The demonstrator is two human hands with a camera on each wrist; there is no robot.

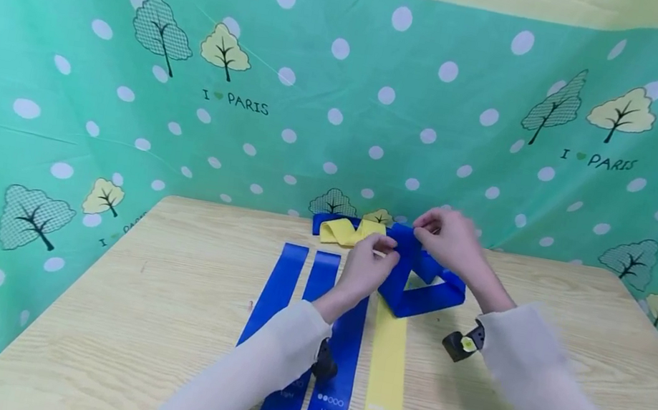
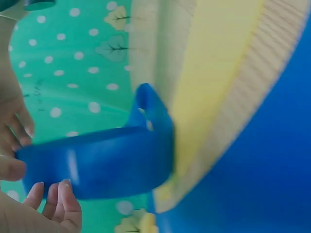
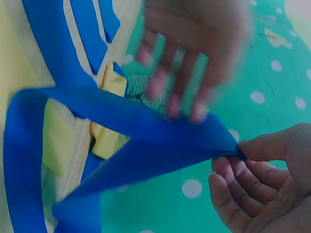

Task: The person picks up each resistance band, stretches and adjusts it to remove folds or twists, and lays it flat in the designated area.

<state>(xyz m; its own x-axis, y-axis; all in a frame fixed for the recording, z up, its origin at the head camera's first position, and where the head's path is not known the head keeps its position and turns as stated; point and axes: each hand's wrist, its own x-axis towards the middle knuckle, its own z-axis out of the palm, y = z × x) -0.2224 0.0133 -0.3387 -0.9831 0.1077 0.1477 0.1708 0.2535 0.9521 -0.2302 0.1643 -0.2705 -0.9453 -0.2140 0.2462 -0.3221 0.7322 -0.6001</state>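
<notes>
My right hand (image 1: 452, 240) pinches one end of a blue resistance band (image 1: 427, 300) between thumb and fingers, raised above the table's far part. In the right wrist view the loop of the band (image 3: 146, 116) droops from that pinched corner, twisted and folded over itself. My left hand (image 1: 366, 266) is close by on the left. Its fingers (image 3: 175, 92), blurred and nearly straight, reach to the band's edge in the right wrist view. The left wrist view has both hands around one end of the band (image 2: 107, 162).
Several bands lie lengthwise on the wooden table (image 1: 153, 321): blue ones (image 1: 333, 373) printed "Light" and a yellow one (image 1: 388, 382) to their right. Behind them, a crumpled yellow band (image 1: 337, 232) lies by a blue one (image 1: 318, 223). A green dotted cloth (image 1: 322, 88) hangs at the back.
</notes>
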